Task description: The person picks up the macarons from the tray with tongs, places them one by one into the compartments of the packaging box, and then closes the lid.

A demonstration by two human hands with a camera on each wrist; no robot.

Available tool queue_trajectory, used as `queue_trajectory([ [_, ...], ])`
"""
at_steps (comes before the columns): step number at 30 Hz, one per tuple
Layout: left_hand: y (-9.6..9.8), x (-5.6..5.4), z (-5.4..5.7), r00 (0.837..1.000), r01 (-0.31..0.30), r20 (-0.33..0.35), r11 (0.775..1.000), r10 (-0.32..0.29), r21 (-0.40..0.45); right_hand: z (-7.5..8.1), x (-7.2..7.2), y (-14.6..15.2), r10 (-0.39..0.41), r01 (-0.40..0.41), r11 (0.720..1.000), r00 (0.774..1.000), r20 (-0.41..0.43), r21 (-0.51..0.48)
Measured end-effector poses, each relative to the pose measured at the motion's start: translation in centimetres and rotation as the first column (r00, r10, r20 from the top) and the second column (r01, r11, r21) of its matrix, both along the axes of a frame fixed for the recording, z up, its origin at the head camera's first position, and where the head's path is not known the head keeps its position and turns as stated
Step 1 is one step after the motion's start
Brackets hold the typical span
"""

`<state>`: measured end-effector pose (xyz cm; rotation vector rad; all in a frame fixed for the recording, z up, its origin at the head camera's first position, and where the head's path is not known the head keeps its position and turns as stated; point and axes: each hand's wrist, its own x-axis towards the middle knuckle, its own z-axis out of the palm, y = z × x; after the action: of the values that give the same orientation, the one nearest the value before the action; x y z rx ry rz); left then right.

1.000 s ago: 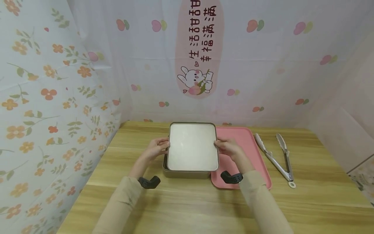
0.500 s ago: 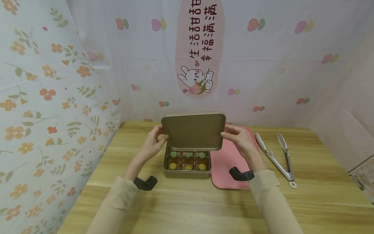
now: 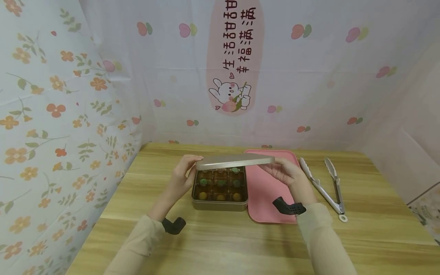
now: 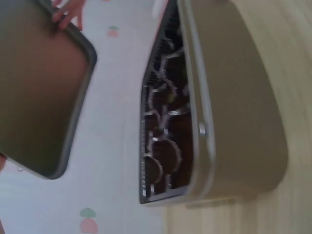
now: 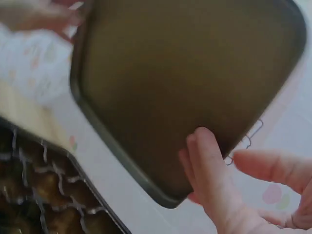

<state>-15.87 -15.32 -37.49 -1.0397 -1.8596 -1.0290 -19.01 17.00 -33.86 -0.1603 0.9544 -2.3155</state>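
Note:
A square metal tin [image 3: 220, 206] stands on the table with its inside exposed. Its clear divided insert holds small round pieces, with green ones [image 3: 221, 183] behind a front row of yellow ones [image 3: 203, 196]. Above the tin's back part tilts the metal lid [image 3: 235, 161], its right end higher. My left hand [image 3: 181, 175] grips the lid's left edge. At the right edge my right hand [image 3: 284, 172] holds it, with fingers [image 5: 207, 156] against the underside. In the left wrist view the lid [image 4: 41, 92] is apart from the tin [image 4: 239, 107].
A pink tray [image 3: 261, 202] lies right of the tin, partly behind my right hand. Farther right on the wooden table [image 3: 220, 244] are metal tongs [image 3: 324, 191], spread apart. A printed cloth [image 3: 165, 84] hangs behind the table.
Both hands have raised the lid off the tin, uncovering the pieces inside. First its underside turned toward me; now it has swung lower, nearly edge-on and slanting up to the right.

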Motion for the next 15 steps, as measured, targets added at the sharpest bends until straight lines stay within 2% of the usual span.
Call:
queue_trajectory([
  [2, 0.0, 0.0, -0.2, 1.000, 0.014, -0.027, 1.000, -0.014, 0.015, 0.2, 0.0, -0.1, 0.006, -0.005, 1.000, 0.999, 0.039, -0.017],
  [4, 0.0, -0.1, -0.4, 0.998, 0.003, -0.067, 1.000, -0.002, 0.008, 0.3, -0.2, -0.3, -0.012, 0.008, 0.997, 0.999, 0.049, 0.079],
  [7, 0.0, -0.1, -0.7, 0.995, -0.024, -0.097, 1.000, 0.022, -0.017, 0.3, -0.3, -0.8, -0.054, 0.040, 0.957, 0.998, 0.044, 0.289],
  [9, 0.0, -0.1, -1.1, 0.994, -0.039, -0.108, 0.999, 0.035, -0.031, 0.1, -0.4, -0.9, -0.071, 0.054, 0.925, 0.997, 0.032, 0.375],
  [11, 0.0, -0.1, -1.4, 0.993, -0.050, -0.106, 0.998, 0.046, -0.032, -0.2, -0.5, -1.0, -0.056, 0.050, 0.908, 0.998, 0.002, 0.417],
  [13, 0.0, -0.1, -1.8, 0.993, -0.067, -0.100, 0.998, 0.065, -0.017, -0.5, -0.5, -1.1, -0.023, 0.035, 0.902, 0.999, -0.032, 0.431],
  [15, 0.0, -0.1, -2.2, 0.994, -0.088, -0.062, 0.996, 0.088, 0.012, -0.8, -0.5, -1.1, 0.001, 0.028, 0.899, 0.998, -0.066, 0.438],
])
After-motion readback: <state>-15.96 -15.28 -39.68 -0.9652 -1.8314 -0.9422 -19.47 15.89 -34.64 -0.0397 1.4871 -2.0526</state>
